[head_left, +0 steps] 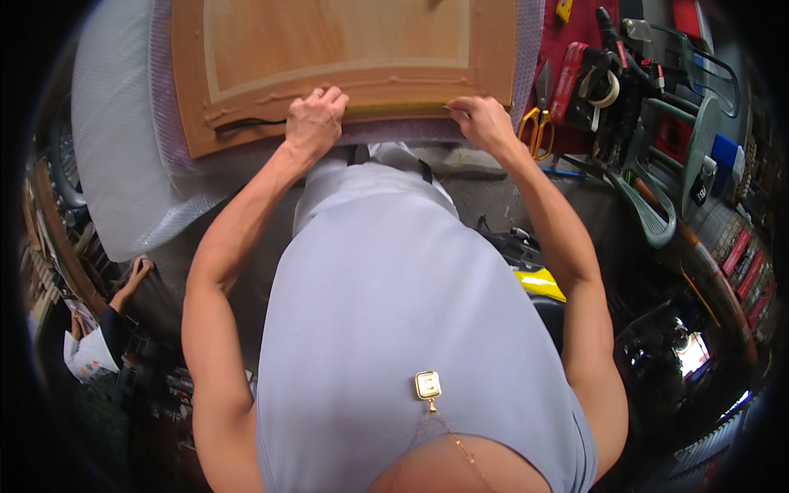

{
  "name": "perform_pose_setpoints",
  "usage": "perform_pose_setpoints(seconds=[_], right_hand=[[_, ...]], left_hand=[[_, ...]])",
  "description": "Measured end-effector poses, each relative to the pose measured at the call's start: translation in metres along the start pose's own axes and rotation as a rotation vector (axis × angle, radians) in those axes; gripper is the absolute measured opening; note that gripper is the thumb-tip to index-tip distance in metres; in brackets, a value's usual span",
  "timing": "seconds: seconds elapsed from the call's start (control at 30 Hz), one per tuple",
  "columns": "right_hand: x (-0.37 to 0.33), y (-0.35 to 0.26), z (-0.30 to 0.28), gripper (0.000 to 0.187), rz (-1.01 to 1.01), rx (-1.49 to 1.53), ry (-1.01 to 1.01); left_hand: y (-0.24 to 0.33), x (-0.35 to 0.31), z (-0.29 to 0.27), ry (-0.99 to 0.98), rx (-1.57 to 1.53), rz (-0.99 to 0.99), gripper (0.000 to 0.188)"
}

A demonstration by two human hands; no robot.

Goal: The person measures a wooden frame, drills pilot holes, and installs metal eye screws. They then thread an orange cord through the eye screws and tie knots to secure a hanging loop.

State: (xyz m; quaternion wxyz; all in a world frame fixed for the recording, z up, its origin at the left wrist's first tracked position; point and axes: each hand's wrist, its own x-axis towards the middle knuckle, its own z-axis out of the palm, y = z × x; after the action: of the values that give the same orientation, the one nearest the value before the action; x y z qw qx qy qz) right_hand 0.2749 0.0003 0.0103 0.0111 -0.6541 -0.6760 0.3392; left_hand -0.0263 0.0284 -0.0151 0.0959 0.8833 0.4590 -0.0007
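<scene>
At the far left, a sheet of bubble wrap (123,164) is spread over the counter (460,160), and a wooden panel (329,49) is laid on it, reaching from left of centre to right of centre. A dark cord (246,125) is seen on the panel's near left corner. The left hand (312,122) is curled into a loose fist and pressed down on the panel's near edge, with nothing visibly held in it. A thin yellowish strip (394,107) (perhaps a ruler or edging; it cannot be told which) is stretched along that edge between the hands. The right hand (481,119) is pinched narrow on the strip's right end. The panel is judged stiff, flat and fairly heavy, with a smooth face that could slide on the wrap; it is best gripped at its edges. Further right, orange-handled scissors (538,127) and a roll of tape (606,89) are laid on a red cloth (575,33).
</scene>
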Motion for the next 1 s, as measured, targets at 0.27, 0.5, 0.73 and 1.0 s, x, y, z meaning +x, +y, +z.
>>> perform_pose_setpoints(seconds=[0.27,0.5,0.73,1.0], right_hand=[[0.075,0.054,-0.126,0.026,0.218,0.181,0.653],[0.306,0.101,-0.172,0.022,0.013,0.561,0.796],[0.390,0.088,-0.200,0.023,0.017,0.359,0.749],[0.402,0.092,-0.200,0.029,0.057,0.340,0.785]], left_hand=[[-0.072,0.145,-0.084,-0.066,-0.253,-0.123,0.008],[-0.196,0.334,-0.085,0.025,-0.214,-0.043,0.013],[-0.249,0.404,-0.090,-0.037,-0.135,-0.040,0.014],[-0.255,0.433,-0.089,-0.071,-0.089,-0.023,0.017]])
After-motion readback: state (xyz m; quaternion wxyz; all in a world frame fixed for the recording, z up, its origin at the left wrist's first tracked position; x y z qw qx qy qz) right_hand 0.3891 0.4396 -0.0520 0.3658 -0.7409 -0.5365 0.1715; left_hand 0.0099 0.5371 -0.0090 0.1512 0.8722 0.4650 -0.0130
